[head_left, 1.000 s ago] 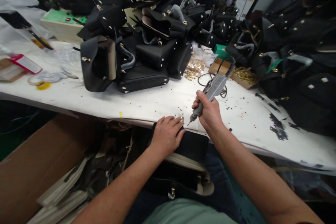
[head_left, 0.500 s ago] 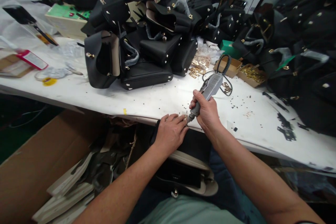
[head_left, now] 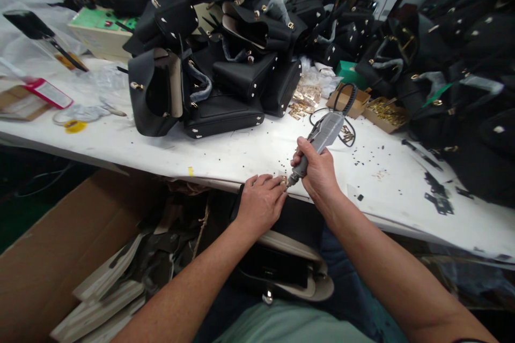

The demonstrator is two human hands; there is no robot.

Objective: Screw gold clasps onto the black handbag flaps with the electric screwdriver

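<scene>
A grey electric screwdriver (head_left: 327, 129) is in my right hand (head_left: 319, 170), tilted so that its tip points down and to the left. The tip meets a small gold metal fitting (head_left: 284, 180) at the table's front edge, right by my left fingertips. My left hand (head_left: 261, 203) is closed over the edge of a black handbag (head_left: 300, 217) and presses near the fitting; its thumb side lies close to the tip. The bag lies open across my lap, its beige lining and a gold clasp (head_left: 267, 295) showing. Exactly what the left fingers pinch is partly hidden.
Black handbags (head_left: 225, 112) are piled along the back of the white table (head_left: 225, 155). Beyond the screwdriver stand a cardboard box of gold parts (head_left: 385, 113) and loose gold fittings (head_left: 301, 102). Small black bits lie scattered at right. A large carton (head_left: 64, 252) stands below left.
The screwdriver tip and both hands stay almost in place at the gold fitting. The view has shifted very slightly.
</scene>
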